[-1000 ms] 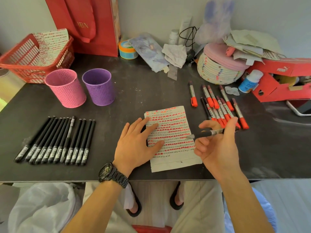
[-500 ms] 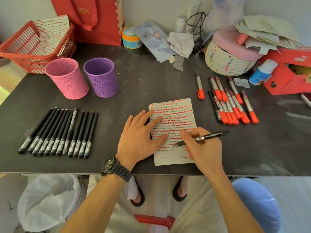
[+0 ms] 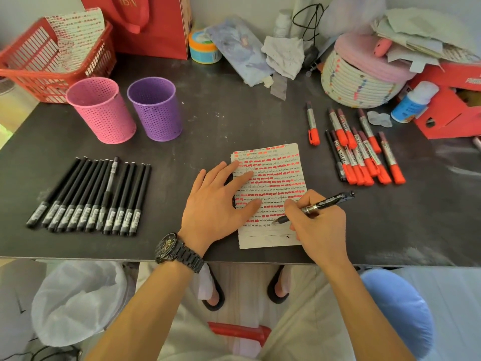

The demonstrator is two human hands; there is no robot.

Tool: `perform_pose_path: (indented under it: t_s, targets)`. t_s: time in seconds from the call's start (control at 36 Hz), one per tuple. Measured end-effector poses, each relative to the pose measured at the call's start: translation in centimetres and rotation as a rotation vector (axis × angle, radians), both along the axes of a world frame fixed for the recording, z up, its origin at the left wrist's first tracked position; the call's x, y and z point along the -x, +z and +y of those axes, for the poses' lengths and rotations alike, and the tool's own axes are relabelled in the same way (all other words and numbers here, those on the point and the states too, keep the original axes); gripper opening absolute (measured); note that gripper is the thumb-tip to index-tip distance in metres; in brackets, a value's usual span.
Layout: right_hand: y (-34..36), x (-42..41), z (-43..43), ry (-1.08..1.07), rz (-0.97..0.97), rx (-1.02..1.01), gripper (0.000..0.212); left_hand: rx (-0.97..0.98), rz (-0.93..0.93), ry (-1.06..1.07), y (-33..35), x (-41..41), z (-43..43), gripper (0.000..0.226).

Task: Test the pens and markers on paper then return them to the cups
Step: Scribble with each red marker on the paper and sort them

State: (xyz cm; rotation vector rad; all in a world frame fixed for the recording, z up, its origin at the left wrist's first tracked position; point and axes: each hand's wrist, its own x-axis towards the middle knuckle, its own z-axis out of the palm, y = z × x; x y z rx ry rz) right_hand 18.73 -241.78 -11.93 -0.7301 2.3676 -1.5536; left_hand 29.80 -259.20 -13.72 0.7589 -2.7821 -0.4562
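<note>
The right hand [image 3: 320, 225] pinches a slim black plastic pen with a silver band [image 3: 316, 206], fingers curled round its barrel. The tip touches the lower lines of a small white lined paper sheet [image 3: 273, 162] crowded with orange-red blocks and dark scribbles. The left hand [image 3: 216, 201] lies flat on the sheet, fingers straight and spread. On the matte dark tabletop [image 3: 234, 121], far left, stand a pink perforated cup [image 3: 102, 110] and a purple perforated cup [image 3: 156, 108].
</note>
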Motion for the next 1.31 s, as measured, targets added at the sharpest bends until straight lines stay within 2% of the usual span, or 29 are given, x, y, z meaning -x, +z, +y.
perform_pose_path:
  t_s: [0.53,0.67,0.75,0.81,0.89,0.94,1.17,1.31]
  targets:
    - [-0.6,0.3,0.0,0.005,0.002,0.01,0.028,-0.025,-0.012,-0.001,0.0,0.0,-0.1,0.073]
    - [-0.9,0.5,0.1,0.013,0.012,0.008,0.035,-0.026,-0.022,-0.005,0.0,0.0,-0.2,0.071]
    - [-0.7,0.5,0.2,0.021,-0.013,0.069,0.034,-0.026,-0.038,-0.011,0.1,0.0,-0.2,0.072]
    - [-0.1,0.4,0.2,0.017,-0.104,0.179,0.041,-0.026,-0.05,-0.01,0.2,0.0,-0.2,0.074]
    - [1.0,0.9,0.5,-0.013,-0.383,0.282,0.071,-0.034,-0.067,-0.008,0.4,0.0,-0.2,0.075]
    - [1.6,1.5,0.7,0.019,-0.548,0.328,0.081,-0.042,-0.082,-0.01,0.4,0.0,-0.2,0.076]
    - [4.2,1.5,1.3,-0.059,-1.013,0.741,0.035,-0.024,-0.112,-0.003,0.4,0.0,-0.2,0.079]
    - [4.6,1.6,2.6,0.108,-1.362,0.943,0.073,-0.02,-0.107,-0.008,0.5,-0.2,-0.1,0.079]
